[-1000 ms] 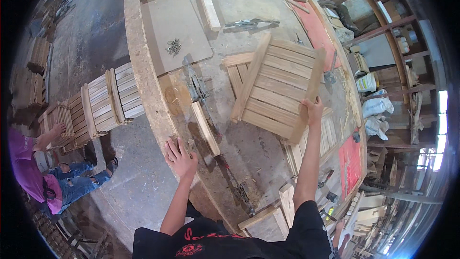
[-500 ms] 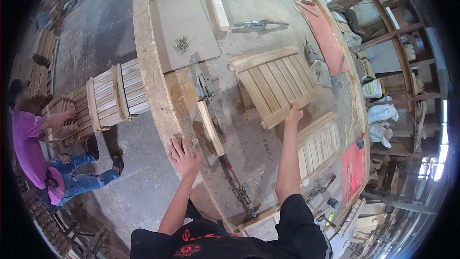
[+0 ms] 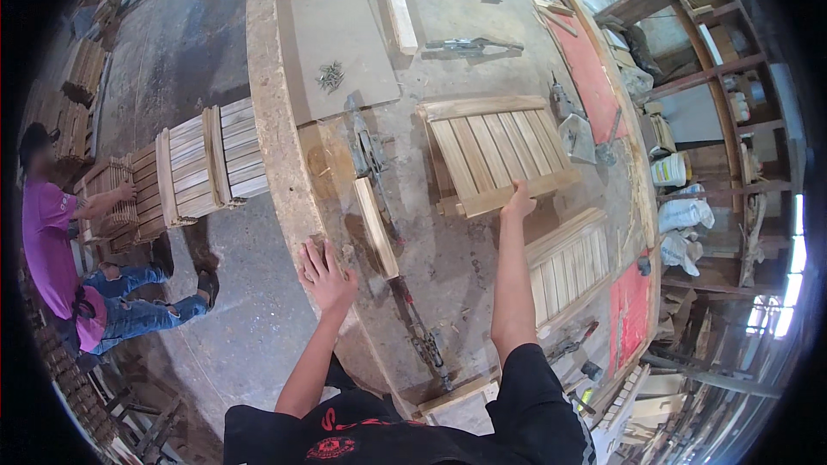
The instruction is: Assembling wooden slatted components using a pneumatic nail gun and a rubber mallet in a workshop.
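The right hand (image 3: 518, 203) is clamped on the near rail of a slatted wooden panel (image 3: 502, 153), with the arm stretched forward almost straight from the black sleeve (image 3: 534, 387); how the fingers are divided between top and underside cannot be told. The panel is held tilted over the middle of the workbench (image 3: 439, 288), above another wooden piece (image 3: 450, 206) that is mostly hidden beneath it. The left hand (image 3: 329, 280) is laid palm down on the bench's wooden edge (image 3: 297, 194), nothing grasped, its fingers spread apart and pointed away from the body, the forearm slanted up from the lower edge of the view. Between the two hands, a narrow wooden block (image 3: 376, 228) is set beside a metal clamp (image 3: 366, 151). To the right of the outstretched forearm, a second slatted panel (image 3: 570, 267) is laid on the bench.
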